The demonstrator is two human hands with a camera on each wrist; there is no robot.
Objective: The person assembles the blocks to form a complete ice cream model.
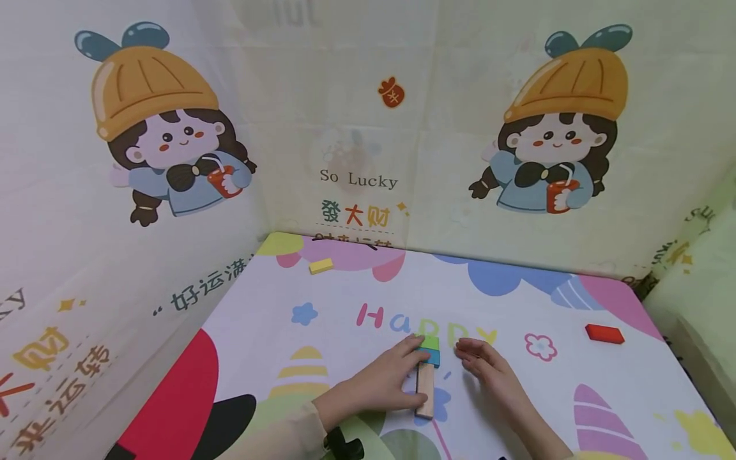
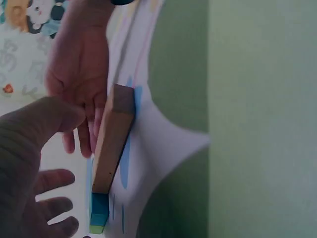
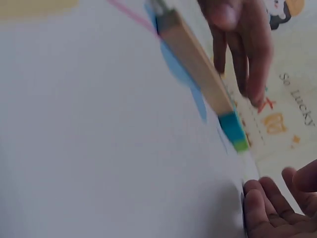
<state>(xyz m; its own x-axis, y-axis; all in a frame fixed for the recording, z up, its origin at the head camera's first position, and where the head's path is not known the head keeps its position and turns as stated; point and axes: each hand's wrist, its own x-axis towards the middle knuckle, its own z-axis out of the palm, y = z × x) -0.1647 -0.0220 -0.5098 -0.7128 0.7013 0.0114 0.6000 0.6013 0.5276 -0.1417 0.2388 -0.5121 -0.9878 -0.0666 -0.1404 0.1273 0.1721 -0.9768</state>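
A long plain wooden block [image 1: 425,383] lies on the printed tabletop, with a blue block [image 1: 432,359] and a green block [image 1: 431,343] lined up beyond its far end. My left hand [image 1: 391,380] hovers at the row's left side, its fingers over the coloured blocks and its thumb by the wooden one in the head view. In the left wrist view, the thumb [image 2: 64,116] and fingers are spread apart with nothing between them. To the right of the row, my right hand [image 1: 489,367] is held with relaxed fingers, palm toward the blocks, holding nothing.
A yellow block [image 1: 321,266] lies near the table's back left. Over at the right sits a red block [image 1: 604,333]. Printed fabric walls [image 1: 345,128] with cartoon figures enclose the back and sides of the table.
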